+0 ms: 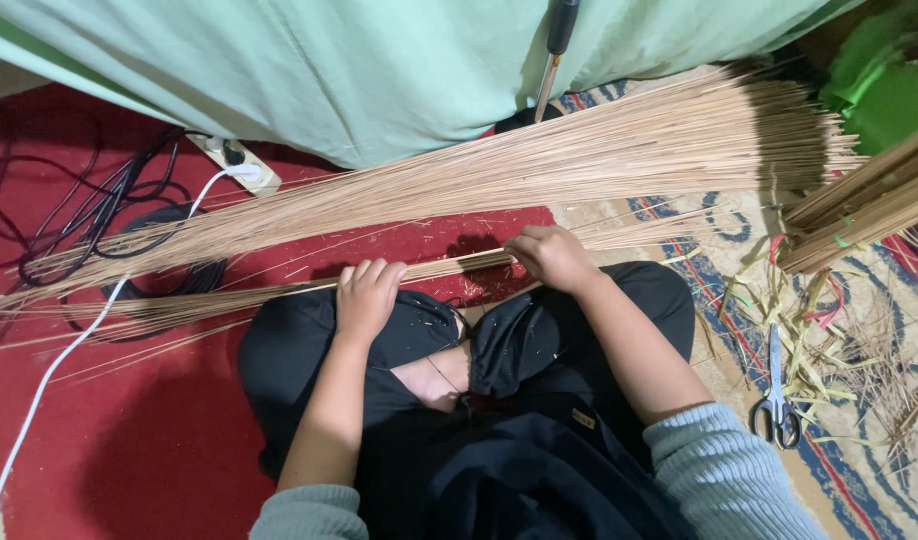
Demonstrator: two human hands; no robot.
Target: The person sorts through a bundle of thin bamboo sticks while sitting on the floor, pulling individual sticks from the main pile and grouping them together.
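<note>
A small bundle of thin tan sticks (449, 268) lies across my lap, running from the left floor to the right. My left hand (367, 293) is closed around it near my left knee. My right hand (551, 255) grips the same bundle further right. Just beyond my hands a much larger heap of the same sticks (539, 170) fans out across the floor. I sit cross-legged in black trousers.
Scissors (776, 395) lie on the patterned mat at the right among green and tan leaf scraps (829, 330). Another stick bundle (859, 210) sits at the right edge. A power strip (241, 165) with cables lies on the red carpet. Green cloth (359, 60) hangs behind.
</note>
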